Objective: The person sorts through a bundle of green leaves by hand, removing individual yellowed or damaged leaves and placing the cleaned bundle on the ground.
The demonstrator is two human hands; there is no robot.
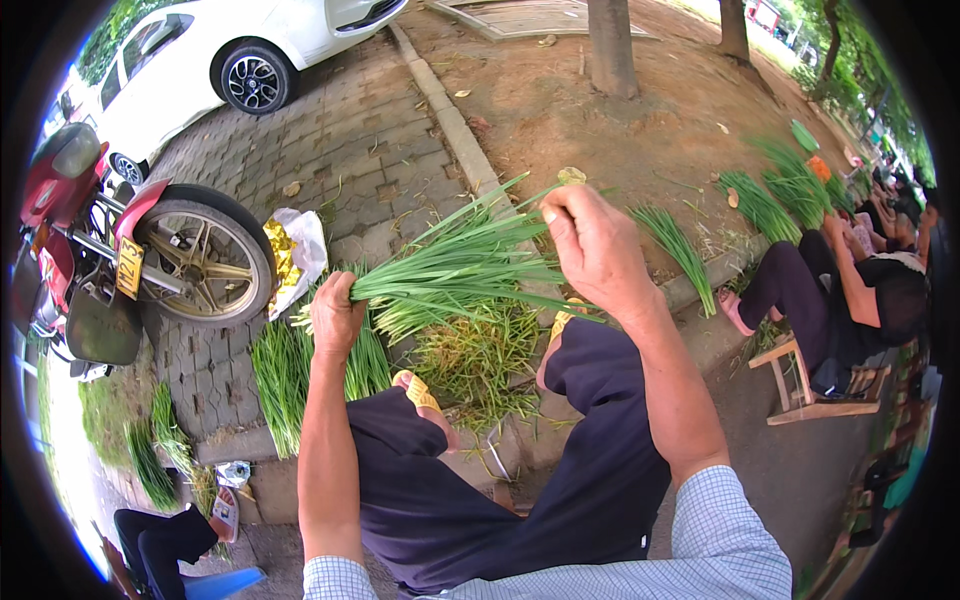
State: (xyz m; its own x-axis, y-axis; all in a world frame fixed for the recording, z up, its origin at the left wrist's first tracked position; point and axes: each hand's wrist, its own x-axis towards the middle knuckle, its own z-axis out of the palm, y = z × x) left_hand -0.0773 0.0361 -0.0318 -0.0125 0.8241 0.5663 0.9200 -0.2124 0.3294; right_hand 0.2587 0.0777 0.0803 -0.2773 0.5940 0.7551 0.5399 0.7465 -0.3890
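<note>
A bunch of long green Chinese chives (457,270) lies across the middle, its pale stem ends gripped in my left hand (334,315). My right hand (592,244) is raised at the leafy tips, thumb and fingertips pinched together on a thin leaf; how many leaves it holds cannot be told. Under the bunch, between my yellow-sandalled feet, is a heap of loose green and yellowed trimmings (476,360). More chives (281,382) lie in bundles beside my left forearm. Another small bundle (679,255) rests on the kerb to the right of my right hand.
A red motorcycle (191,262) stands on the paving at left, with a white and gold wrapper (296,259) by its front wheel. Behind are a white car (255,45), a kerb (450,112) and a tree trunk (611,49). People sit at right near a wooden stool (817,382); another person's legs (165,540) show lower left.
</note>
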